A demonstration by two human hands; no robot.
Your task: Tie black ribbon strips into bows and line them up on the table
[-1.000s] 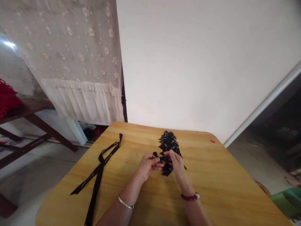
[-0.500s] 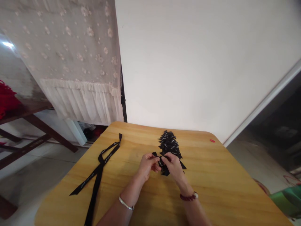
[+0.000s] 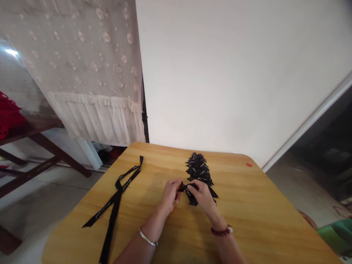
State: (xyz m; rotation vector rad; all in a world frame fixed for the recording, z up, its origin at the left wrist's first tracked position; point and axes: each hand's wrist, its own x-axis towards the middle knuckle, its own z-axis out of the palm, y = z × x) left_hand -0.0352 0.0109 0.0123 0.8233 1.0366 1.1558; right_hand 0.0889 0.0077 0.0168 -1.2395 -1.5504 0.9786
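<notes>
Between my two hands is a black ribbon bow (image 3: 188,190) with pale lettering. My left hand (image 3: 171,194) pinches its left loop between thumb and fingers. On the other side, my right hand (image 3: 202,194) grips the bow near its knot, hiding part of it. Just beyond my hands, a row of finished black bows (image 3: 198,167) lies overlapping on the wooden table (image 3: 154,165). Some black ribbon tails stick out to the right of my right hand; which bow they belong to I cannot tell.
Long black ribbon (image 3: 118,189) lies loosely crossed on the table's left side. A small red piece (image 3: 249,165) rests near the far right corner. Behind the table stands a white wall (image 3: 236,73), with a lace curtain (image 3: 96,73) to its left.
My left hand has shifted slightly left and now pulls the bow's left loop outward, so the loop and knot show more clearly. My right hand stays nearly in place.
</notes>
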